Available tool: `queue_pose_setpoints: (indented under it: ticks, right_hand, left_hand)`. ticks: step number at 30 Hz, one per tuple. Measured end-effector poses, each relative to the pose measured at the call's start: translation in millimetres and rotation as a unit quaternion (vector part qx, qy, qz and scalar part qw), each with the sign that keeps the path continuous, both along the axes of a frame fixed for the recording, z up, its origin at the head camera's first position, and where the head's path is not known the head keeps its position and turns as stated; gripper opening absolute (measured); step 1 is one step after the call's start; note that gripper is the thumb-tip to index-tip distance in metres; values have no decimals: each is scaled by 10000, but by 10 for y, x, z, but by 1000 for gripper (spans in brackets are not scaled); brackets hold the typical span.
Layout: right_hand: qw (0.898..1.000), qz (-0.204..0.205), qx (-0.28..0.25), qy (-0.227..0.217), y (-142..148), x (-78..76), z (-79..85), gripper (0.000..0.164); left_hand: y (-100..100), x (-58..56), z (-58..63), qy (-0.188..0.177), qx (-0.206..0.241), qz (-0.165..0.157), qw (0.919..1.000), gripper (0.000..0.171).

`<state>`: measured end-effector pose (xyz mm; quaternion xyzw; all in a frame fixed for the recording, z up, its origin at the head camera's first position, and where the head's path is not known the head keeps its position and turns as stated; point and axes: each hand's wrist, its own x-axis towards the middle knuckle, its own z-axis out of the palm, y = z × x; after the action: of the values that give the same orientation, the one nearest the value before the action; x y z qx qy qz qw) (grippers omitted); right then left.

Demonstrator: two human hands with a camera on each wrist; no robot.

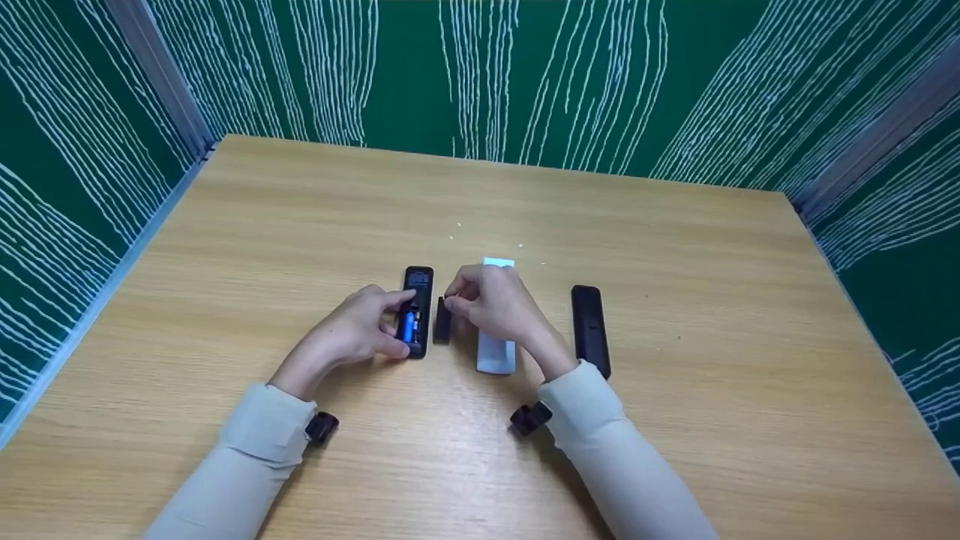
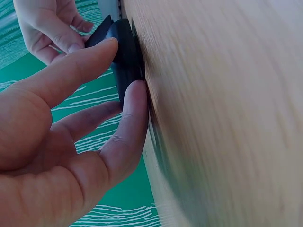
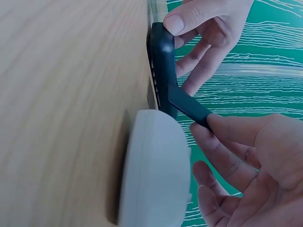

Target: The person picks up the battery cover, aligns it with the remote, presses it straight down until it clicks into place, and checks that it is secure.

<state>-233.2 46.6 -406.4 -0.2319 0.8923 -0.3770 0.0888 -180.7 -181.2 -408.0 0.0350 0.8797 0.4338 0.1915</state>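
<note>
A black remote control lies back up on the table, its battery compartment uncovered and a blue battery visible inside. My left hand holds this remote by its edges, thumb at the near end and a fingertip farther up. Just to its right, my right hand pinches a thin black battery cover between thumb and fingers. Seen in the right wrist view, the cover is tilted, its far end at the side of the remote. Whether they touch I cannot tell.
Partly under my right hand lies a white remote. A second black remote lies farther right, beside my right wrist. Small white specks dot the wooden table beyond them. Green walls with white streaks stand around the table.
</note>
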Motion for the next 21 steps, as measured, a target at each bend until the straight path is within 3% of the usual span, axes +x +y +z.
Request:
queue_pose_setpoints:
  ticks: [21]
  right_hand:
    - [9990, 285, -283, -217, -56, -86, 58, 6]
  left_hand:
    - [-16, 11, 7, 48, 64, -43, 10000, 96]
